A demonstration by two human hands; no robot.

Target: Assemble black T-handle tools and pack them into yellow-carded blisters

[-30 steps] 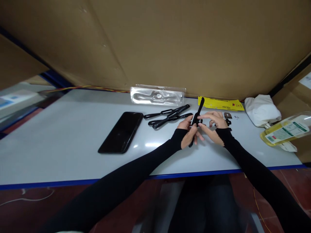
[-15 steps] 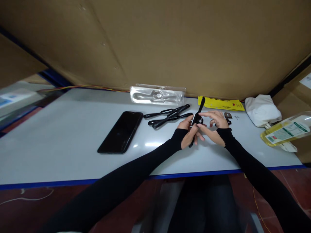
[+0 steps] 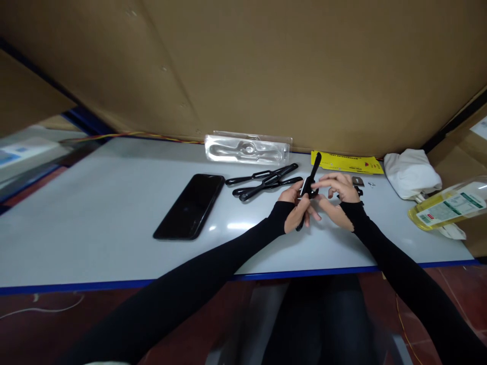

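Note:
My left hand (image 3: 297, 207) is closed around the middle of a black spokeshave (image 3: 314, 170), held tilted above the table with one handle pointing up and away. A pale strip shows along its middle, beside my left fingers. My right hand (image 3: 337, 195) is at the tool's right side, index fingertip against its body and thumb close to the small black part below. Whether something tiny is between those fingertips is too small to tell. Left of my hands, several more black spokeshave bodies (image 3: 266, 182) lie crossed in a loose pile.
A black phone (image 3: 189, 207) lies left of the pile. Behind stands a clear plastic blister pack (image 3: 247, 150). Yellow printed cards (image 3: 346, 162), a flat metal blade (image 3: 357, 181), small screws (image 3: 372, 184), a white cloth (image 3: 411, 173) and a bottle of yellow liquid (image 3: 447, 205) are rightward.
My right thumb has drawn back slightly to the right from the spokeshave's middle, and the right index finger has moved a little lower. My left hand keeps its hold.

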